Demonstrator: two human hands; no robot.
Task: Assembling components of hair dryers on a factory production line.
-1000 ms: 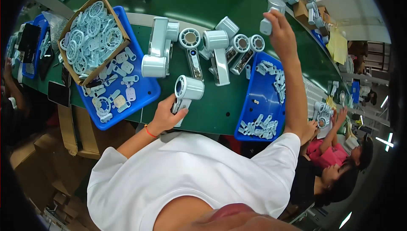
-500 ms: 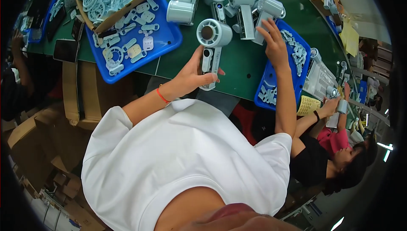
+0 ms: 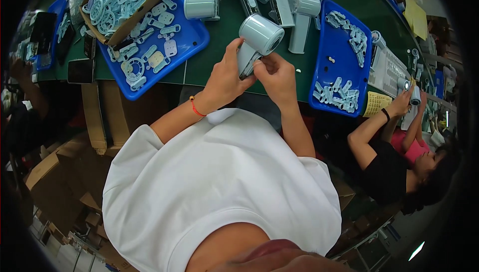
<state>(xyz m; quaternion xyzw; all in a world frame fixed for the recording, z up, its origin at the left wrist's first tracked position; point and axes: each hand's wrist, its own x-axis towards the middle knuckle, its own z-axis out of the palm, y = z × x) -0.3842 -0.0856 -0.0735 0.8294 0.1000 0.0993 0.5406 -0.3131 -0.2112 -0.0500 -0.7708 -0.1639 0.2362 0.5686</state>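
Observation:
A pale grey-blue handheld fan [image 3: 260, 34] is held over the near edge of the green table, its round barrel tilted up and to the right. My left hand [image 3: 225, 80] wraps round its handle from the left. From the right, my right hand [image 3: 277, 76] closes thumb and fingers on the handle just below the barrel; whether a small part is pinched there is hidden. Beyond my hands several similar fans [image 3: 283, 10] lie or stand in a group. Another fan [image 3: 201, 6] lies to their left.
At left, a blue tray [image 3: 192, 47] carries a cardboard box [image 3: 119, 35] of ring-shaped parts and loose pieces. A second blue tray [image 3: 332, 70] at right holds small pale strips. Two phones lie near a dark phone [image 3: 81, 71]. A co-worker's arm [image 3: 371, 130] works farther right.
My right hand has come back from the right-hand tray to the fan's handle. The fan has been turned, so its barrel's side now shows instead of its round grille.

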